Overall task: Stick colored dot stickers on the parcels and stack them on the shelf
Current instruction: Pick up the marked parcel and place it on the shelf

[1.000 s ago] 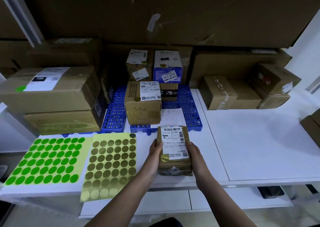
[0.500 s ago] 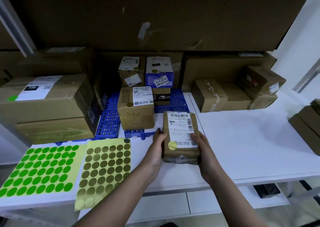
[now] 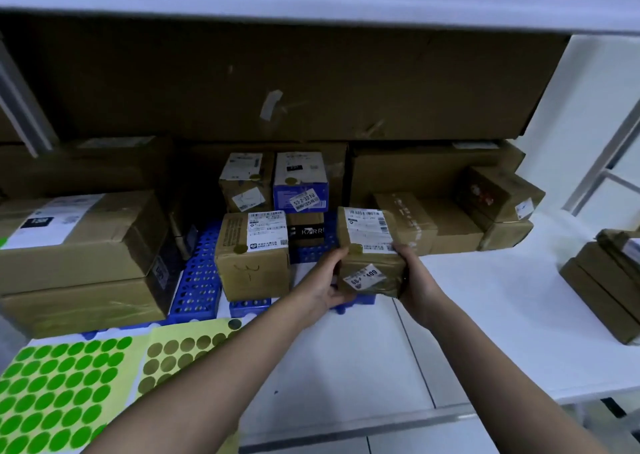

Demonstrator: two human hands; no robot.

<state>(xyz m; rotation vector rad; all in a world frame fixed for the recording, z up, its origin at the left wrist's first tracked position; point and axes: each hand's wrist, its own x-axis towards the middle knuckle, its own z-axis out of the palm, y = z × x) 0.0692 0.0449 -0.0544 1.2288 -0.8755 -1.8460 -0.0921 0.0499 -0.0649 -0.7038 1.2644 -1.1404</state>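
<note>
Left hand point(image 3: 323, 282) and right hand point(image 3: 415, 280) hold a gold-dotted parcel point(image 3: 369, 249) above the blue rack point(image 3: 197, 280), several dotted boxes already stacked, placing remains.

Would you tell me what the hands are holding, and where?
A small brown cardboard parcel, gripped by left hand and right hand on its opposite sides.

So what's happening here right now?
A person holds a small brown parcel between the left hand and right hand, over the blue pallet beside the parcels already stacked there. A gold dot is already on its top. The green sticker sheet and gold sticker sheet lie on the white shelf near the front.
</note>
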